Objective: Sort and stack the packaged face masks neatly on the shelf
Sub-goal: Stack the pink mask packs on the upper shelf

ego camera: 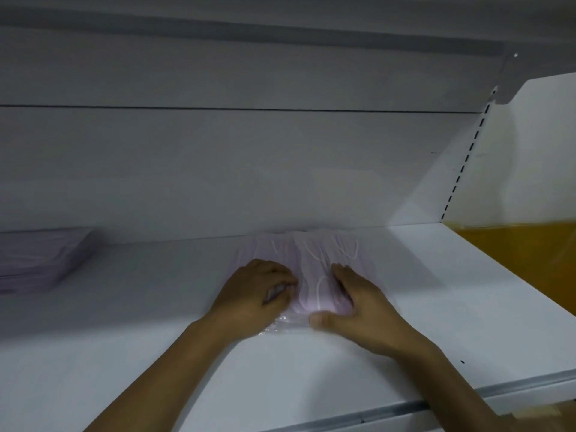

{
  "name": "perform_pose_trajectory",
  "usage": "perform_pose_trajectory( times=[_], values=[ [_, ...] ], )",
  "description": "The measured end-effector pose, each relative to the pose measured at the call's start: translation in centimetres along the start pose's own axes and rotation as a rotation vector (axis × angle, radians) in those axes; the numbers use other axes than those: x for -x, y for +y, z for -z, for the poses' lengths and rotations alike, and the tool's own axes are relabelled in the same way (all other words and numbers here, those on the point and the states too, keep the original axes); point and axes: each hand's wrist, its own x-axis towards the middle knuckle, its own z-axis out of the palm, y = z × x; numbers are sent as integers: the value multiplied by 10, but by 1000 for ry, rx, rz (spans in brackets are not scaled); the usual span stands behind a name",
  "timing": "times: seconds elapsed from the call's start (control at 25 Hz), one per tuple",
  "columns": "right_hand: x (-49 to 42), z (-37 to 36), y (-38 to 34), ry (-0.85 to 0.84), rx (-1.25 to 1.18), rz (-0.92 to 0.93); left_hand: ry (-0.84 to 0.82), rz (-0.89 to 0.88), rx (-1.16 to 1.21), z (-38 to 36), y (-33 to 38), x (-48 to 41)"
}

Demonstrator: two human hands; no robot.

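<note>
Centre frame, on the shelf (124, 322), a lilac mask pack (311, 266) is gripped by the curled fingers of left hand (252, 291) and right hand (361, 302). It is judged light, soft, slippery-filmed; both short edges are best held, not squeezed.
</note>
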Motion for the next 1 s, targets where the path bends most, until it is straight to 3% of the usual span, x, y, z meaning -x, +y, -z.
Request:
perform_pose_trajectory(
  times=[0.08,0.16,0.32,0.48,0.6,0.8,1.0],
  values=[
    [0,-1,-1,-98,161,65,-5,-28,-19,-1,-3,1],
    [1,-3,-1,-34,156,114,-37,-71,-52,-2,-4,3],
    [3,-1,-2,109,-204,54,-10,-47,-32,-1,1,6],
    [4,-1,0,229,-415,-65,68,26,-7,1,3,6],
    [4,-3,0,224,-372,-41,71,-70,-79,-3,-2,4],
    [5,-1,-7,64,195,161,-27,-92,-62,6,10,-6],
    [7,0,-2,212,17,170,-25,58,215,13,22,-10]
  ],
)
